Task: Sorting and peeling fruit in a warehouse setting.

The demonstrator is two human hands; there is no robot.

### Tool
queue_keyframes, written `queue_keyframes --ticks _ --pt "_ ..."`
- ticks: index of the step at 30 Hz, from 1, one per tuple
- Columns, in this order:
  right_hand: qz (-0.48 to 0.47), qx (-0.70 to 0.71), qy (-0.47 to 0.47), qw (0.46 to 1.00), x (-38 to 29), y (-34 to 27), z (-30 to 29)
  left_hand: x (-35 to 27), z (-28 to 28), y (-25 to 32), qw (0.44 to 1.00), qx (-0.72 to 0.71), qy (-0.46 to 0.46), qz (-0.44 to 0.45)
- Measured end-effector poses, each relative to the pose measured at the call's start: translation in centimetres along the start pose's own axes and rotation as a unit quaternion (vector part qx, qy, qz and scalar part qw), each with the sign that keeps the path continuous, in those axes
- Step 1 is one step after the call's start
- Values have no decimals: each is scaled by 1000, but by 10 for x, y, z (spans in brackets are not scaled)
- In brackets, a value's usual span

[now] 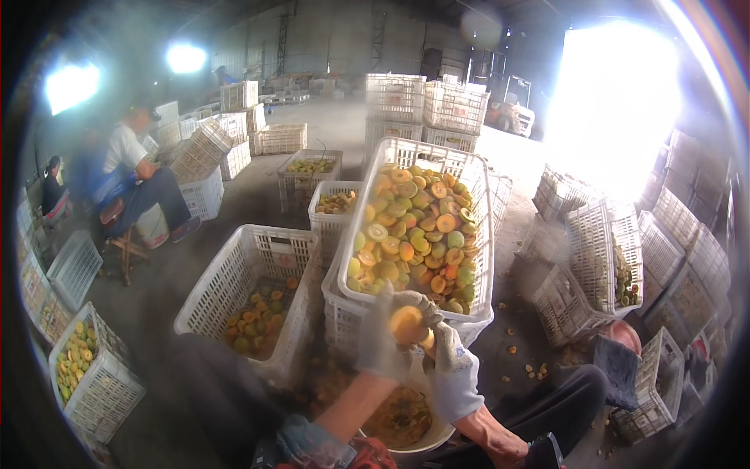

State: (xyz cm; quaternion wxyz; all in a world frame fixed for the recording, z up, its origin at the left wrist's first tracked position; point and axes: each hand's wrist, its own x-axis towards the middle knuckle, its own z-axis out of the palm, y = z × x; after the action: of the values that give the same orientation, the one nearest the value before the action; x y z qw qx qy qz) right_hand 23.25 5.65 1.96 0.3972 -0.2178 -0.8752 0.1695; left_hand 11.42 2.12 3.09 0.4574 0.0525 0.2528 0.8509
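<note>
My left hand (381,340), in a pale work glove and blurred, holds a halved orange fruit (406,324), apparently an apricot, its cut face showing. Against it is my right hand (450,352), also gloved, its fingers curled around the fruit's far side. A smaller orange piece (429,340) shows between the hands; whether a tool is in the right hand cannot be seen. Just beyond them, a white plastic crate (491,246) of halved green and orange fruit rests tilted on another crate (340,319). Below my wrists, a white bucket (442,437) holds brownish-orange fruit matter.
To the left stands a white crate (205,293) partly filled with fruit halves. More crates are stacked ahead (395,97) and at right (592,258). A seated person (129,158) is at left. Fruit scraps (536,370) litter the floor; a forklift (512,111) stands behind.
</note>
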Motion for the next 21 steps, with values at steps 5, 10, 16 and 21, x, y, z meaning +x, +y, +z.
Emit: queue_keyframes --ticks 5,10,16,21 --pt "-15 -37 -12 999 3 2 9 -9 7 2 1000 3 -2 25" --pt "29 -2 -39 999 -6 6 28 -7 0 -1 996 10 29 87" --pt "75 -24 -92 993 -2 -7 29 -3 -6 3 997 -36 35 54" --pt "27 -23 -158 987 -1 -6 32 26 -45 -6 998 -25 -52 38"
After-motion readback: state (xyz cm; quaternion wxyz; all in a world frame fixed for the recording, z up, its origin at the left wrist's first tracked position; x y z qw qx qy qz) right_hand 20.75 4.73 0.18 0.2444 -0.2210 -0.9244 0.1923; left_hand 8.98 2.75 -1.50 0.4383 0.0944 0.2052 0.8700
